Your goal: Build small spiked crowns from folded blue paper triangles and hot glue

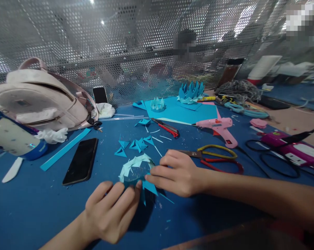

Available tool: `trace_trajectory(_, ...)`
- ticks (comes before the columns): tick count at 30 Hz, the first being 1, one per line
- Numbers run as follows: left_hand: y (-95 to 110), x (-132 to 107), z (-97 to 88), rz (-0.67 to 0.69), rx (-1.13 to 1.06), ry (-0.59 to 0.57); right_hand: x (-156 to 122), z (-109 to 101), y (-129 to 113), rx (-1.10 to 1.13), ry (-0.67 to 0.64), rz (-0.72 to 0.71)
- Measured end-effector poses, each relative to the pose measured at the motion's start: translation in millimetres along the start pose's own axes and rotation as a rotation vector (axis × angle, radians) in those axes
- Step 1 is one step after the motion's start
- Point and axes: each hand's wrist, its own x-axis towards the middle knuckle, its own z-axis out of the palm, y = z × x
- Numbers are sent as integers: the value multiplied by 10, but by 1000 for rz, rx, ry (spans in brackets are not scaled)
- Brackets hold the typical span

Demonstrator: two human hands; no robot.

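Note:
A ring of folded blue paper [132,166], with pointed flaps, is gripped at its near side by both hands just over the table. My left hand [111,205] pinches its near left edge, the thumb on the rim. My right hand [176,172] pinches the near right edge, fingers bent around the paper. Blue spikes stick out below between the hands. Beyond the ring lie several small folded paper pieces [138,144]. To the right of my right hand are scissors [198,152] with yellow and red handles. The fingertips partly hide the ring's near rim.
A pink glue gun [219,128] and a red utility knife [168,129] lie behind. Blue paper [170,113] carries a small paper crown [157,105] and a larger one [190,93]. At left are a phone [80,161], a paper strip [64,150] and a backpack [47,100].

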Motion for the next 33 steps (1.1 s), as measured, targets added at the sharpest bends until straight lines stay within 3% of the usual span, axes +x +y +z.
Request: trace_trajectory(33, 29, -46, 40, -8, -36, -24, -15, 59, -51, 122, -60, 87)
